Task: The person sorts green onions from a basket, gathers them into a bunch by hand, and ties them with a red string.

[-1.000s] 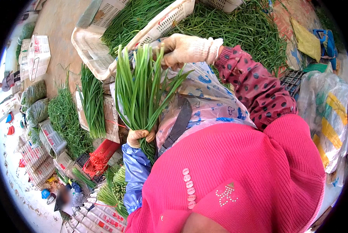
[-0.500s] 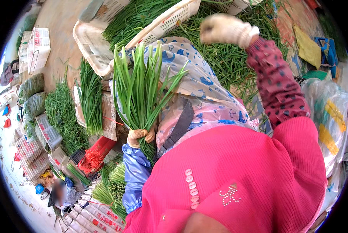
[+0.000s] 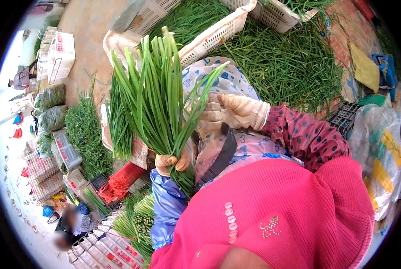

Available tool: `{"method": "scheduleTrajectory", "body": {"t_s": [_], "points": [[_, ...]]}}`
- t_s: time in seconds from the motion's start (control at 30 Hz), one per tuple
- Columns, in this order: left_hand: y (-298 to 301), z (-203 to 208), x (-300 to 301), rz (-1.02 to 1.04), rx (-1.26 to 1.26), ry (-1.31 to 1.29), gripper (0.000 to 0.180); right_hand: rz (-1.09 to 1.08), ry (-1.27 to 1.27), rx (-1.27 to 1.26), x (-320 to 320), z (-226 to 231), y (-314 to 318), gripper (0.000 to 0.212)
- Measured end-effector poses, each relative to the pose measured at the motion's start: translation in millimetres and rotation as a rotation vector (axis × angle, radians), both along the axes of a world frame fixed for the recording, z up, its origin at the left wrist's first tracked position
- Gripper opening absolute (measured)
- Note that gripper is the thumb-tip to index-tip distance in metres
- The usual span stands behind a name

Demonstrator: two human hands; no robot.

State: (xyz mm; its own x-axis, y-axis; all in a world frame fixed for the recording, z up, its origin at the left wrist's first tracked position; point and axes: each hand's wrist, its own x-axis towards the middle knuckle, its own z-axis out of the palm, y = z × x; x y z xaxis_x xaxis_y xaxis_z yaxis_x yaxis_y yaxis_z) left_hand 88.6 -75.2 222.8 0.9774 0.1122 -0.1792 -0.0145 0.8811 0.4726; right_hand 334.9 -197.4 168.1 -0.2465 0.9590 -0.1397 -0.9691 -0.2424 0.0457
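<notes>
Head view: left hand (image 3: 172,164) clasps green stalks (image 3: 159,96), which partly hide right hand (image 3: 238,113), its grip unclear.

Stalks (image 3: 153,89) partly hidden by left fingers (image 3: 165,162); white crate (image 3: 217,36) cut by top edge.

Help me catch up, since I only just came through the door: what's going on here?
A person in a pink top grips a bunch of long green leaves in the gloved left hand. The gloved right hand is beside the bunch, over the patterned apron, its fingers partly hidden by leaves. Ahead stands a white crate with more greens inside, and a loose heap of greens lies to its right.
</notes>
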Motion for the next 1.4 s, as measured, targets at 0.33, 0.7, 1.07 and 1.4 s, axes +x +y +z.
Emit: {"method": "scheduleTrajectory", "body": {"t_s": [0.33, 0.7, 1.07, 1.4], "points": [[-4, 3, -7, 0.082, -0.004, 0.171, 0.053, -0.267, -0.418, 0.132, 23, 29, 14, 0.086], [-24, 24, 28, 0.014, 0.423, 0.583, 0.042, -0.36, -0.735, 0.289, 58, 47, 70, 0.11], [-19, 1, 26, -0.279, 0.593, 0.571, 0.059, -0.264, -0.449, 0.41, 64, 46, 69, 0.034], [3, -4, 66, -0.064, 0.767, 0.407, 0.099, -0.918, -1.399, 0.371, 172, 200, 52, 0.019]]}}
